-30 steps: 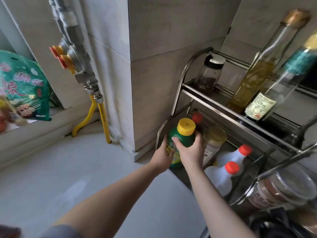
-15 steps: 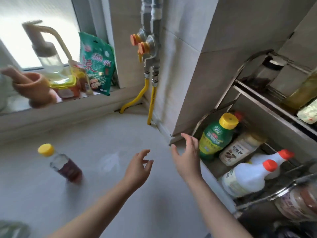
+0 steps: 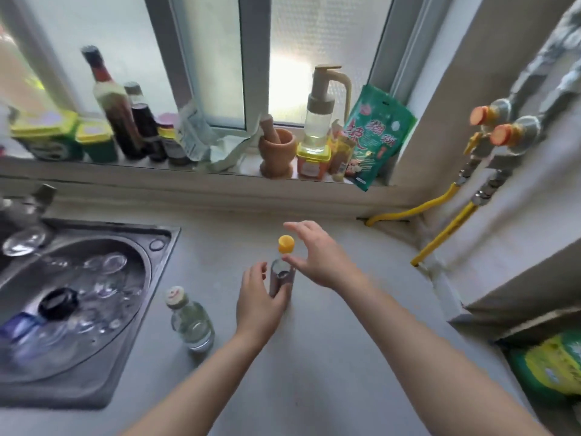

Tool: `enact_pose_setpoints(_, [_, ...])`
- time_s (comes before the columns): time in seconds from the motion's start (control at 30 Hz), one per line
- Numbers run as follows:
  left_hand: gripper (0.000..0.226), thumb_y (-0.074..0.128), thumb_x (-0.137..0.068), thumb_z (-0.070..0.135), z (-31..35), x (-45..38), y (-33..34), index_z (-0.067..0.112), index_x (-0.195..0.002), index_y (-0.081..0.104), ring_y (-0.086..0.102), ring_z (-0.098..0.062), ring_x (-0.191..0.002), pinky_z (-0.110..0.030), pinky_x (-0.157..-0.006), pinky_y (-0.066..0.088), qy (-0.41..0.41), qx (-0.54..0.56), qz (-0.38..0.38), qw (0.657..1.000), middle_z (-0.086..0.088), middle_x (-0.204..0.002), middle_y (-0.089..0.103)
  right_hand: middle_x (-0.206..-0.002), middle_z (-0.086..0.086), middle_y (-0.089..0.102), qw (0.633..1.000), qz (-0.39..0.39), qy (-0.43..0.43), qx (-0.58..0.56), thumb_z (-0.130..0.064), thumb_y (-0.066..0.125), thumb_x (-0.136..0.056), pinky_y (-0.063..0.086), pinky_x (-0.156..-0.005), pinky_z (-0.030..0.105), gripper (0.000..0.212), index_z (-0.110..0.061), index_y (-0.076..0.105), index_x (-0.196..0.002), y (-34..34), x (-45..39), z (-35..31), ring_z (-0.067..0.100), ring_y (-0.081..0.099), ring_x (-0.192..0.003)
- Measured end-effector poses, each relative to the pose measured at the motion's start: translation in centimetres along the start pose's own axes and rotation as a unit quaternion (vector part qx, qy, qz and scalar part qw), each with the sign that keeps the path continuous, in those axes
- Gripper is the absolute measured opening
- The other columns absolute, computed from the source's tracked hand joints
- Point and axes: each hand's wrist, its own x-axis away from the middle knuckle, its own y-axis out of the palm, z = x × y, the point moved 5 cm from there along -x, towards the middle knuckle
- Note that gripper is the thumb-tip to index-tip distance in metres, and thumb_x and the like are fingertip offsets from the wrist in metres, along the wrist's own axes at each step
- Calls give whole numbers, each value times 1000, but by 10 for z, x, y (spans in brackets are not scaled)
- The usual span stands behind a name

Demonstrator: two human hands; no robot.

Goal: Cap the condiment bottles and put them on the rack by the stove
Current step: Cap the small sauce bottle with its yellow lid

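Note:
A small dark-filled bottle [image 3: 282, 276] with a yellow cap [image 3: 286, 244] stands upright in the middle of the grey countertop [image 3: 330, 357]. My left hand [image 3: 258, 305] wraps its lower body, thumb on the left side. My right hand [image 3: 317, 259] hovers beside the cap with fingers spread, the thumb near the bottle's neck, holding nothing. A clear bottle [image 3: 191, 320] with a pale cap stands to the left, near the sink. At the lower right edge, blurred, shows the green bottle [image 3: 553, 363] set on the rack; the rack itself is out of view.
A steel sink [image 3: 94, 382] with glassware fills the left. The windowsill holds sauce bottles [image 3: 116, 108], green tins, a mortar and pestle [image 3: 276, 149], a pump bottle [image 3: 319, 118] and a green packet [image 3: 377, 133]. Gas valves and yellow hoses [image 3: 446, 231] run down the right wall.
The view has swung left from the rack to the counter and sink. Both hands moved to the yellow-capped bottle; my left hand now grips it, my right hand is at its cap.

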Motion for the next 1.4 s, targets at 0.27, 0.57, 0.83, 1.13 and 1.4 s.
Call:
enact_pose_setpoints(0.27, [49,64,-85,22,16,-44,1,25,-132,50,53,-21,-118,-25,-89,40,56,2,-99,994,0,-128,59,-121,-1,58,978,-84,-61,183,-26,58,-88,44,-81,32,35,-26,54,-123,3,-29,-15,22,55,-110])
enact_pose_setpoints(0.57, [22,61,-86,20,8,-54,8,31,-105,66,62,-19,-96,-35,-85,49,74,49,-180,980,3,-100,72,-73,5,66,912,-30,-204,354,-46,63,-81,29,-61,27,35,-11,63,-76,3,-29,-25,27,63,-70])
enact_pose_setpoints(0.83, [24,66,-84,19,1,-39,15,21,-107,66,62,-22,-98,-39,-87,49,94,53,-244,964,-5,-100,71,-50,5,54,909,-7,-90,406,-50,47,-87,16,-48,23,51,-15,51,-50,7,-13,-31,27,53,-49])
enact_pose_setpoints(1.13, [26,63,-83,27,0,-28,6,35,-108,64,63,-16,-100,-38,-89,50,145,48,-290,945,6,-106,71,-80,1,63,924,-92,-205,308,-44,50,-87,45,-62,31,31,-15,58,-92,5,25,-25,24,60,-72])
enact_pose_setpoints(1.4, [22,67,-80,30,4,-16,7,36,-101,67,62,-16,-95,-32,-79,48,123,9,-245,962,7,-100,72,-50,12,59,944,61,-6,324,-33,74,-75,29,-41,25,38,-8,52,-58,13,37,-22,31,57,-44])
